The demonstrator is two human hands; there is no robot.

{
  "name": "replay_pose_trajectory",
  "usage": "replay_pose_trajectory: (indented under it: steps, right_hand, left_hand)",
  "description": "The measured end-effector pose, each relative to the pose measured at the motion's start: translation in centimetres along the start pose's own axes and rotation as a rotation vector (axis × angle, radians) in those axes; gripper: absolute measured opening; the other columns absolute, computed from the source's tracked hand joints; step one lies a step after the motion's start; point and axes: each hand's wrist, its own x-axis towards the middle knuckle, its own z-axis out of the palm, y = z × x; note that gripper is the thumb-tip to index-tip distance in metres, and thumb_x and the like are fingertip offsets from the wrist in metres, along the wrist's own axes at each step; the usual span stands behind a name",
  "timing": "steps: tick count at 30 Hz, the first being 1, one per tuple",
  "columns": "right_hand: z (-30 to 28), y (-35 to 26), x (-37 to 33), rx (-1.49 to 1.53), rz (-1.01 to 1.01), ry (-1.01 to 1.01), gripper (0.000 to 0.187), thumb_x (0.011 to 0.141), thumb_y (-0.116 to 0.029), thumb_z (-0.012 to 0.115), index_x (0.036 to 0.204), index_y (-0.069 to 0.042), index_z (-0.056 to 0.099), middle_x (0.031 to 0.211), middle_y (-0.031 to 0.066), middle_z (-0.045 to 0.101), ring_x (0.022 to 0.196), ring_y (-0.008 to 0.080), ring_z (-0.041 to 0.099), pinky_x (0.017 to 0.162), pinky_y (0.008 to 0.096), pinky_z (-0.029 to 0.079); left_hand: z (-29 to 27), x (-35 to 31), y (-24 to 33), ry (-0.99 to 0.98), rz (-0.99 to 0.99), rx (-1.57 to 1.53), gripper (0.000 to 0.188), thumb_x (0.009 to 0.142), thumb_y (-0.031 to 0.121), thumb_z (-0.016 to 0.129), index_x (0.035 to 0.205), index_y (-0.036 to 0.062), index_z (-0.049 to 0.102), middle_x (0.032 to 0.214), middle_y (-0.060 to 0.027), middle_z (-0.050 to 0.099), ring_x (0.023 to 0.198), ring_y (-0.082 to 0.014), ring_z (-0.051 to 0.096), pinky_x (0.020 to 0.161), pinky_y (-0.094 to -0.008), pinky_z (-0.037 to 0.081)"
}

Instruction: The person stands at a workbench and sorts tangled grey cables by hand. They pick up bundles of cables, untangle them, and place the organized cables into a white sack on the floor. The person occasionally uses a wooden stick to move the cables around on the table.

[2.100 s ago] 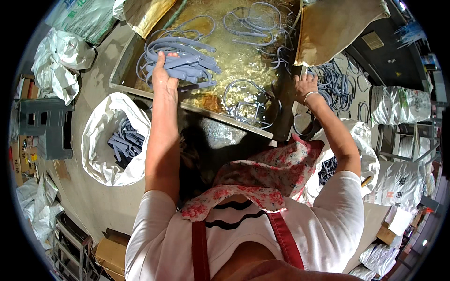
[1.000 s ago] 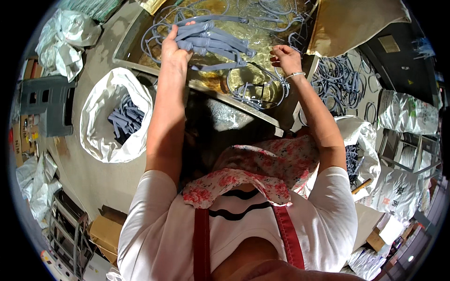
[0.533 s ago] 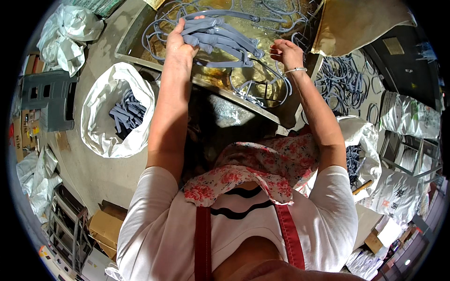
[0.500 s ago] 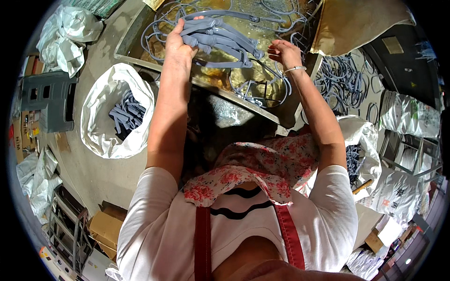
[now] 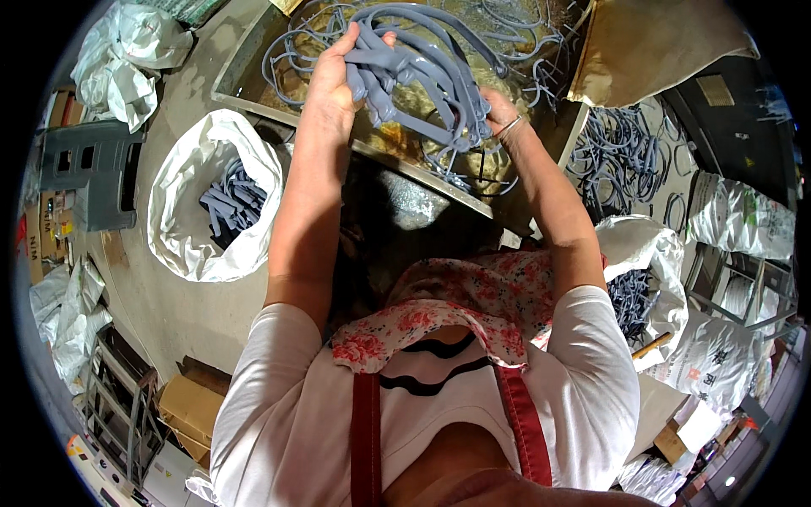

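Left hand: here we are, my left fingers wrapped round the bundle of grey strips, thumb on the near-left side, fingertips showing just past it.
Right hand: and my right fingers are up against the right ends of that same bundle, partly hidden by the strips, so I can't tell how tightly they close; a pale bracelet sits on that wrist.
Bundle: stretched between both hands, over the tank, its strips fanning out and curving down at the right.
Tank: metal rim, corner pointing left, yellowish water inside, thin grey loops lying in the far-left part.
Left floor: a white sack gapes open, grey pieces piled inside; farther left, a dark grey plastic stool.
Right side: a tangled heap of loops just beyond the tank's right wall, and nearer, an open white bag holding dark pieces.
Far right: a brown sheet spreads beside the tank.
Near me: my floral apron bunches up between my forearms.
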Motion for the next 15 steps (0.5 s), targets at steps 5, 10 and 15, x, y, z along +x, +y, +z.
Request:
replay_pose_trajectory:
  steps: [5, 10, 15]
  right_hand:
    - [3.4, -0.1, -0.8, 0.028, 0.034, 0.241, 0.026, 0.087, -0.019, 0.042, 0.094, 0.002, 0.056, 0.074, 0.0110, 0.062, 0.057, 0.0183, 0.059, 0.052, 0.0270, 0.052]
    - [3.9, 1.5, -2.1, -0.065, 0.135, 0.587, 0.024, 0.081, -0.029, 0.048, 0.070, -0.009, 0.046, 0.051, 0.0025, 0.039, 0.035, 0.0127, 0.034, 0.029, 0.0276, 0.023]
    - [6.0, -0.3, -7.2, -0.810, -0.721, 0.812, 0.024, 0.077, -0.017, 0.061, 0.063, -0.005, 0.045, 0.053, 0.0043, 0.048, 0.040, 0.0159, 0.042, 0.039, 0.0274, 0.035]
  left_hand:
    - [0.4, -0.5, -0.2, 0.020, 0.038, 0.160, 0.031, 0.084, 0.025, 0.059, 0.096, -0.0028, 0.053, 0.084, -0.0155, 0.060, 0.075, -0.0260, 0.062, 0.069, -0.0376, 0.054]
    - [1.2, -0.6, -0.7, -0.050, 0.234, 0.161, 0.032, 0.084, 0.025, 0.059, 0.099, -0.0020, 0.051, 0.082, -0.0142, 0.059, 0.073, -0.0274, 0.061, 0.071, -0.0391, 0.052]
    - [2.2, -0.9, -1.5, 0.036, 0.313, 0.123, 0.034, 0.086, 0.027, 0.056, 0.100, -0.0030, 0.048, 0.084, -0.0143, 0.057, 0.078, -0.0277, 0.060, 0.072, -0.0391, 0.052]
